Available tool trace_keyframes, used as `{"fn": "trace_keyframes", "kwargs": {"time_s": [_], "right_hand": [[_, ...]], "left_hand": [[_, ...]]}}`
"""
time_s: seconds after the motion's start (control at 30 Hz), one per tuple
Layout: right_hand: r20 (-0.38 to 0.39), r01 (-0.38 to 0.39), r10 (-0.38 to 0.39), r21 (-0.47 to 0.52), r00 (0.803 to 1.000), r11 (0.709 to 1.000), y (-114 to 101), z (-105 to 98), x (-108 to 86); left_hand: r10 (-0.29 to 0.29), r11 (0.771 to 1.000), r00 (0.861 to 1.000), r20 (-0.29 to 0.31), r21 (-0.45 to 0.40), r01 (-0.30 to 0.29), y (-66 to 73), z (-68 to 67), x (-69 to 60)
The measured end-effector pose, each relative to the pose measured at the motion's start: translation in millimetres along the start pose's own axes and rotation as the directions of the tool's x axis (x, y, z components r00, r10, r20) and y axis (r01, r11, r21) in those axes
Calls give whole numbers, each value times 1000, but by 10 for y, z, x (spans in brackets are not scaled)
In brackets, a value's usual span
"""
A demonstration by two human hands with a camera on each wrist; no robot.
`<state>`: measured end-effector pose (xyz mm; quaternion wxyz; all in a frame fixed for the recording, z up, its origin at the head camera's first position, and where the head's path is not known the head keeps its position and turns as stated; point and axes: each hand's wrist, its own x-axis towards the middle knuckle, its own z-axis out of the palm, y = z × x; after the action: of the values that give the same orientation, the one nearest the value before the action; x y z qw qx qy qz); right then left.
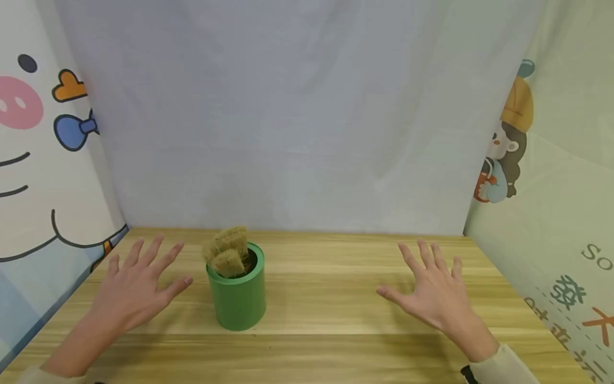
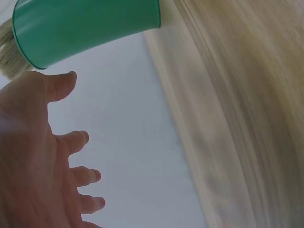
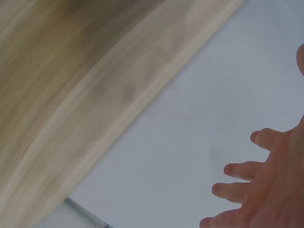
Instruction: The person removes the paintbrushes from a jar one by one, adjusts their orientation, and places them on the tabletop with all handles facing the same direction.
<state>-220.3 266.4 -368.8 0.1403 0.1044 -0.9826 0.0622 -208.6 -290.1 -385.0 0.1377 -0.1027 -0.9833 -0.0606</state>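
Left of centre on the table [image 1: 331, 298], head view: green pot [image 1: 240, 303] upright, bristly heads [image 1: 227, 253] leaning past its rim. Left hand [image 1: 134, 290] just beside it, right hand [image 1: 438, 293] well apart; both spread, gripping nothing. Left wrist view: thumb [image 2: 61, 86] nearest pot; careless swing could tip it. Right wrist view: fingers [image 3: 244, 168] apart, likely too distant to catch it.

Wooden table [image 1: 326, 290] spreading across lower head view, yellow-brown grain running side to side, thin seam crossing nearer part. Green cylindrical container [image 1: 240, 305] standing upright on it, left of middle, open end facing up. Faint shadows falling on wood.
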Motion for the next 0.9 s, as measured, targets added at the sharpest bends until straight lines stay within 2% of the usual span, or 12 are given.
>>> {"fn": "trace_keyframes", "kwargs": {"time_s": [0.1, 0.23, 0.43, 0.53, 0.67, 0.77, 0.83, 0.9], "right_hand": [[-3, 37, -37, 27, 999, 999, -57, -25, -15], [-27, 122, -120, 115, 992, 986, -201, -81, -8], [-128, 247, -223, 215, 966, 945, -436, -149, 40], [-134, 270, -242, 263, 961, 926, -532, -164, 50], [-117, 286, -261, 333, 958, 899, -676, -170, 64], [-137, 331, -301, 387, 944, 861, -803, -160, 96], [-161, 379, -343, 425, 925, 822, -894, -150, 128], [-187, 428, -387, 452, 903, 782, -991, -143, 162]], "left_hand": [[12, 1000, 1000, -10, -3, -12, 32, -43, -17], [48, 998, 999, 16, -40, -47, 66, -120, -3], [81, 974, 995, 55, -219, -67, 128, -227, -2], [93, 952, 994, 61, -298, -71, 177, -252, -4], [106, 904, 993, 57, -422, -72, 238, -267, 9], [112, 853, 992, 53, -517, -69, 275, -276, 26], [143, 802, 989, 44, -591, -89, 294, -269, 52], [182, 724, 982, 45, -682, -102, 308, -250, 85]]}}
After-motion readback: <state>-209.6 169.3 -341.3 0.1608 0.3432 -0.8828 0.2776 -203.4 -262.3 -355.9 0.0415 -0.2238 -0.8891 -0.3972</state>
